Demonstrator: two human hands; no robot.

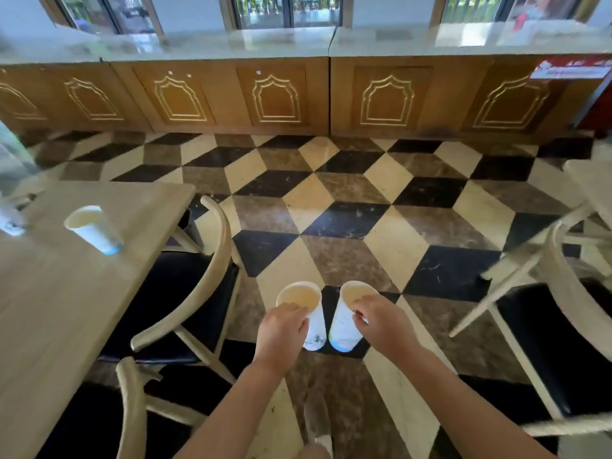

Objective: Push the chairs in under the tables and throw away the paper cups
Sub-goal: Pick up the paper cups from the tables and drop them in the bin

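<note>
— Here, low in the centre of the frame: what do the person's hands carry?

— Each grips a paper cup at the rim. The left hand [283, 329] curls its fingers over the lip of the left cup [306, 314]; the right hand [381, 321] pinches the lip of the right cup [347, 318]. Both cups hang side by side above the checkered floor [347, 207], their bases nearly touching.

— And the rest of the cups?

— A third cup [94, 230] stands on the wooden table [66, 309] at the left of the frame, open mouth up.

— The chairs?

— One pale wooden chair [198, 286] with a dark seat sits just beside that table's edge, another chair [132, 409] below it at lower left. A third chair [563, 326] stands at right, near a second table [592, 183].

— Background?

— A wood-panelled counter [298, 94] runs along the top.
</note>
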